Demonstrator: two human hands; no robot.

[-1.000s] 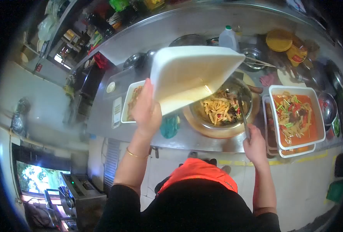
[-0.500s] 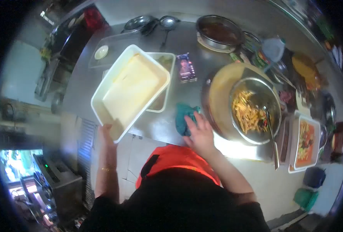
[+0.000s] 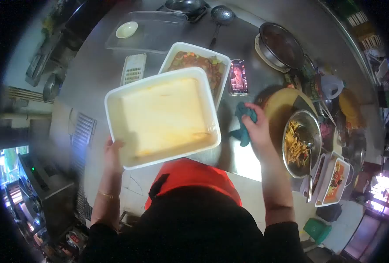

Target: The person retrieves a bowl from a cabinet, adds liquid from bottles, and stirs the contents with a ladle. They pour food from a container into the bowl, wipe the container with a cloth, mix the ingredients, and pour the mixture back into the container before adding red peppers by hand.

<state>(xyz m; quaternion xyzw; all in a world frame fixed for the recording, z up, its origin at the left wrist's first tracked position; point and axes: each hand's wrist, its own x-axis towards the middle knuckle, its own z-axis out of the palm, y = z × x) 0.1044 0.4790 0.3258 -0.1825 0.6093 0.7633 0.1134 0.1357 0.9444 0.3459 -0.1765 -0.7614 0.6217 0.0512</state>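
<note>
My left hand (image 3: 113, 152) grips the left edge of a white plastic tub (image 3: 161, 118), which is tilted so its inside faces me. Light brownish residue streaks the tub's floor and corners. Closed around a teal cloth (image 3: 241, 125), my right hand (image 3: 256, 128) is just right of the tub, above the steel counter. A second white tub (image 3: 192, 61) filled with reddish-brown food and green pieces stands partly hidden behind the first one. To the right of my right hand, a steel bowl (image 3: 296, 149) holds yellowish strips of food and a long-handled spoon (image 3: 309, 175).
A lit phone (image 3: 238, 78) lies beside the filled tub. Behind the tubs are a grater (image 3: 134, 69), a clear lid (image 3: 152, 33) with a small white bowl (image 3: 127, 30), and a ladle (image 3: 222, 16). A round board (image 3: 275, 111) and a steel pot (image 3: 278, 48) stand at right.
The tub in my left hand has turned and swung to the right. My right hand, lying on the cloth before, now has it gathered in its fingers. The view has shifted.
</note>
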